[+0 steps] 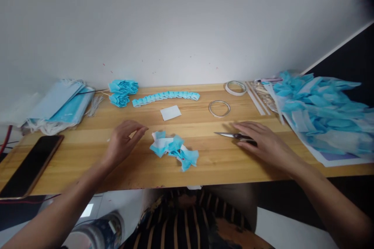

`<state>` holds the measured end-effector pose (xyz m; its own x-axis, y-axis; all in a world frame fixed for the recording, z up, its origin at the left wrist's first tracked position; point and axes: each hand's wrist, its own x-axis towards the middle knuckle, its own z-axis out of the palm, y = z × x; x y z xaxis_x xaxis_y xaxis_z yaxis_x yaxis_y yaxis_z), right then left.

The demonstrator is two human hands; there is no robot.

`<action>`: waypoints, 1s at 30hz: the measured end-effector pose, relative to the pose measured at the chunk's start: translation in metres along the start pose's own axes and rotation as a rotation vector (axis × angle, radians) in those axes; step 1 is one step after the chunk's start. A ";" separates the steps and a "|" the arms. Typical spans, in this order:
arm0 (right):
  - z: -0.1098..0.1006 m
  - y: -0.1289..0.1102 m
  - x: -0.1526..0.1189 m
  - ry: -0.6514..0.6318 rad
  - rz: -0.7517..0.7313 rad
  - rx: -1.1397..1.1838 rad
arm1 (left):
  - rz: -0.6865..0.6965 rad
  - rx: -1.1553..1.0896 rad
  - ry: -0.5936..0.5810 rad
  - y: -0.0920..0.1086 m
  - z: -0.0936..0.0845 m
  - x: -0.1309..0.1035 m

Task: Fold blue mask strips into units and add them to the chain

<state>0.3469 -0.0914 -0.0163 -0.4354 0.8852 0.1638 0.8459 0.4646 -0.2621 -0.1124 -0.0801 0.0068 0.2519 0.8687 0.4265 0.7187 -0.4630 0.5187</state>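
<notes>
Striped clothing (187,225), patterned container (112,227); right hand (260,142) at scissors (230,135).

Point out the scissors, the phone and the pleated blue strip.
scissors (228,135): head view, on the blades
phone (31,166): head view, middle of its dark screen
pleated blue strip (166,95): head view, midway along its length

Open tabletop (207,140) between blue scraps (175,148) and scissors (229,135) — thin ring (219,116) beyond.

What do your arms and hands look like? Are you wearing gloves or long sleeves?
No gloves! My left hand and right hand are bare, with ordinary fingers and thumbs. No sleeves, watch or bracelets show on my forearms. My clothes are dark, with tan stripes.
</notes>
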 end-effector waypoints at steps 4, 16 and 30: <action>0.003 0.004 -0.007 0.033 0.006 -0.004 | 0.001 -0.039 0.007 -0.004 0.010 0.009; 0.007 -0.036 0.039 0.149 -0.184 0.034 | 0.148 0.274 -0.327 -0.013 0.062 0.078; 0.031 -0.075 0.147 -0.010 0.090 0.808 | -0.316 -0.654 -0.296 0.009 0.084 0.106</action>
<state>0.2094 0.0046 -0.0020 -0.3824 0.9183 0.1023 0.3960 0.2629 -0.8798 -0.0249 0.0223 -0.0061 0.3275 0.9447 0.0188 0.2801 -0.1161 0.9529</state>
